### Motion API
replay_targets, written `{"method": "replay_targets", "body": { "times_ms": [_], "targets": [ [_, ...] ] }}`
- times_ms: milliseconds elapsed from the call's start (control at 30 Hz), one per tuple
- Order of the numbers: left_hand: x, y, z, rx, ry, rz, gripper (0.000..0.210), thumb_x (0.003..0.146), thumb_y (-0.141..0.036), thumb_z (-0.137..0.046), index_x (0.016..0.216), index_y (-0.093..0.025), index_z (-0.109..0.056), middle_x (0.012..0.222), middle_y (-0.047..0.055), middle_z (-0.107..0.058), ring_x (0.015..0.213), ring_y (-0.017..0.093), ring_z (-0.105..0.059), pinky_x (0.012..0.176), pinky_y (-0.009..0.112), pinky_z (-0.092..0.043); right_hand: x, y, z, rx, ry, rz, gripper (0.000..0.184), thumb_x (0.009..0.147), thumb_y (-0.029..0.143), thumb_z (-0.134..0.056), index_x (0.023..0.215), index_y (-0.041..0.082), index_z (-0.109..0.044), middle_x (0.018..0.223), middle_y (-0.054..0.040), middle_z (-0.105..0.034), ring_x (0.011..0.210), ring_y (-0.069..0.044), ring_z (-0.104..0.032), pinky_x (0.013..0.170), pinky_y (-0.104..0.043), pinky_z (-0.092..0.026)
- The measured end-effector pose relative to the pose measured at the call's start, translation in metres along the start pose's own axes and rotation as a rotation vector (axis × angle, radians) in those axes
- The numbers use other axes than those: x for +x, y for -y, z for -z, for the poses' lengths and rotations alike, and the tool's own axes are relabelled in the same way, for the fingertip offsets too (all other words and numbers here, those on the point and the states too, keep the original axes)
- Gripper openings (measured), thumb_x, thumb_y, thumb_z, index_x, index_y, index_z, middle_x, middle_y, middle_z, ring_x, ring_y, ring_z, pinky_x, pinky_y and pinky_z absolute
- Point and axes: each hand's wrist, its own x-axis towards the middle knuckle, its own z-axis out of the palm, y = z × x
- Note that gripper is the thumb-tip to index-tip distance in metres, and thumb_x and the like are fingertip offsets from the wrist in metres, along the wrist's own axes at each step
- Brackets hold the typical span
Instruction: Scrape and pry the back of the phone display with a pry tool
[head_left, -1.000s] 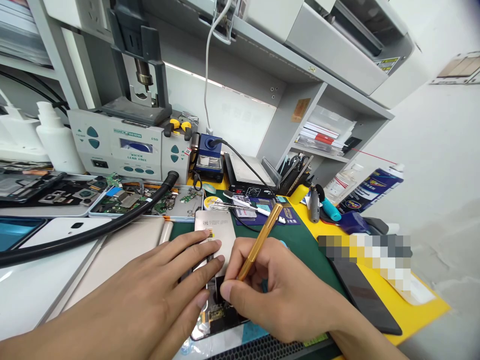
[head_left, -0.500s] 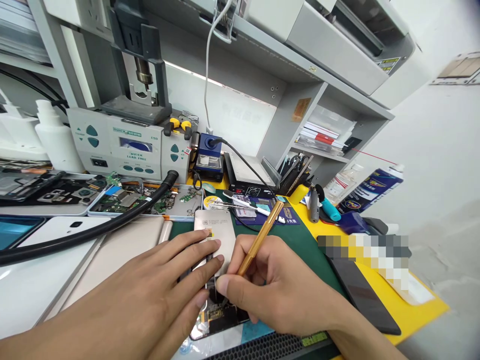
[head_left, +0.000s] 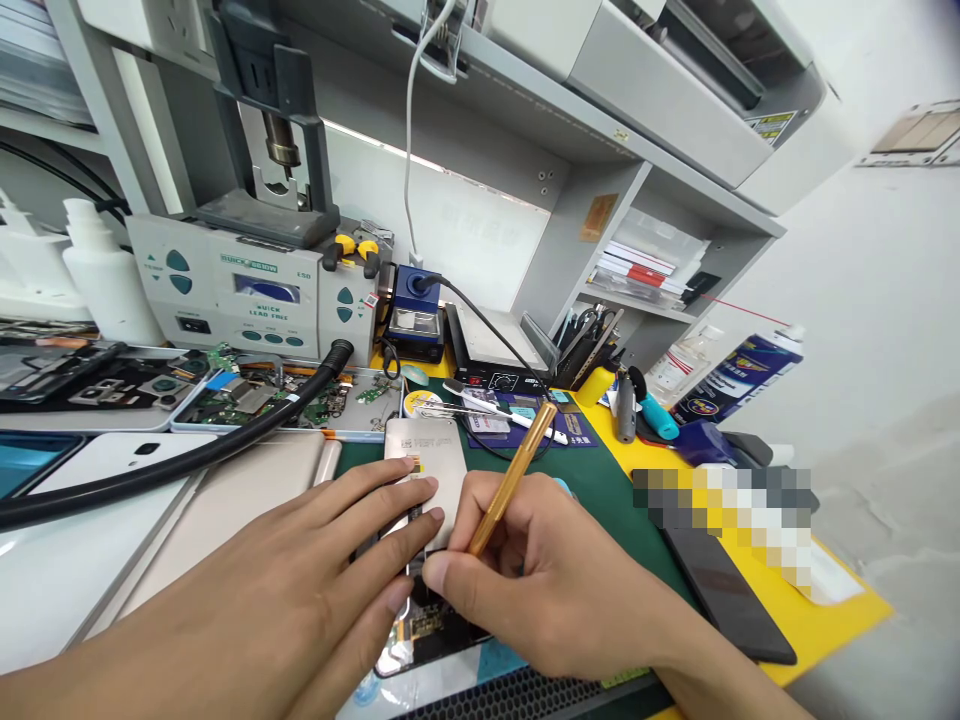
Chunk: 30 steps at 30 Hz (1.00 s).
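A phone display panel (head_left: 443, 455) lies back side up on the green mat, with a silvery metal plate at its far end and a dark lower end with a flex circuit (head_left: 429, 628). My left hand (head_left: 300, 580) rests across its left side, fingers stretched out and slightly apart, holding it down. In a pen grip, my right hand (head_left: 547, 580) holds a slim gold pen-shaped tool (head_left: 511, 482). The tool slants up to the right; its lower tip is hidden behind my thumb and fingers, just over the panel's dark part.
A thick black hose (head_left: 225, 462) crosses pale phone or tablet shells (head_left: 247, 500) on the left. Behind stand a hot-air station (head_left: 259, 290) and a hot plate (head_left: 499, 345). A white brush (head_left: 510, 412) lies beyond the panel. On the right are a dark phone (head_left: 720, 570) and a spray can (head_left: 739, 375).
The whole view has shifted slightly, so everything sits a little further left. Both hands keep almost the same pose on the panel, and the gold tool stays in my right hand.
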Motion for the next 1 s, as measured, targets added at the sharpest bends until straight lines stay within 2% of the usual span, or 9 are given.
{"method": "replay_targets", "body": {
  "times_ms": [133,267,433,600,833,1000],
  "targets": [
    [-0.0042,0.0019,-0.0011,-0.004,0.01,-0.003,0.039,0.124,-0.047,-0.078,0.159,-0.036,-0.09,0.186,-0.001,-0.075,0.184,0.027,-0.054,0.164,0.037,-0.015,0.0011,-0.0002,0.0011,0.017,0.023,0.003,0.049,0.105,0.025,-0.106,0.087,0.024,-0.06,0.072,0.011,-0.052,0.065,-0.01,-0.041,0.058,-0.029,-0.028],
    [-0.0043,0.0031,0.0005,-0.014,0.021,-0.023,0.038,0.124,-0.053,-0.079,0.151,-0.031,-0.093,0.184,0.004,-0.076,0.184,0.027,-0.054,0.163,0.037,-0.017,0.0007,0.0001,0.0024,-0.003,0.022,0.013,0.046,0.103,0.023,-0.106,0.088,0.023,-0.063,0.072,0.0105,-0.054,0.065,-0.011,-0.043,0.057,-0.028,-0.03],
    [0.0,0.0036,0.0038,-0.009,0.015,-0.023,0.039,0.125,-0.051,-0.078,0.153,-0.027,-0.091,0.181,0.006,-0.078,0.181,0.027,-0.056,0.163,0.036,-0.018,-0.0004,-0.0015,0.0025,-0.012,0.013,0.027,0.044,0.102,0.02,-0.107,0.09,0.024,-0.065,0.072,0.011,-0.056,0.065,-0.011,-0.043,0.057,-0.028,-0.031],
    [0.0025,0.0045,0.0055,0.018,0.019,-0.073,0.037,0.125,-0.049,-0.079,0.151,-0.028,-0.092,0.179,0.004,-0.08,0.178,0.028,-0.057,0.164,0.038,-0.013,0.0,-0.0009,0.002,-0.033,0.008,0.022,0.044,0.102,0.02,-0.106,0.09,0.024,-0.064,0.072,0.011,-0.056,0.065,-0.011,-0.043,0.057,-0.028,-0.032],
    [-0.0015,0.0023,0.0031,0.005,0.026,-0.051,0.04,0.124,-0.053,-0.079,0.157,-0.032,-0.091,0.181,0.001,-0.079,0.182,0.028,-0.053,0.164,0.038,-0.013,-0.0014,0.0001,0.0018,-0.044,-0.012,0.021,0.044,0.1,0.019,-0.107,0.091,0.024,-0.065,0.072,0.0101,-0.059,0.065,-0.012,-0.047,0.058,-0.028,-0.033],
    [0.0003,0.0029,0.0021,0.0,0.024,-0.035,0.042,0.126,-0.052,-0.077,0.161,-0.031,-0.089,0.181,0.0,-0.079,0.184,0.027,-0.051,0.164,0.038,-0.013,-0.0016,0.002,0.001,-0.057,0.003,-0.009,0.045,0.1,0.021,-0.107,0.089,0.025,-0.064,0.068,0.0112,-0.055,0.062,-0.012,-0.043,0.055,-0.027,-0.03]
  ]
}}
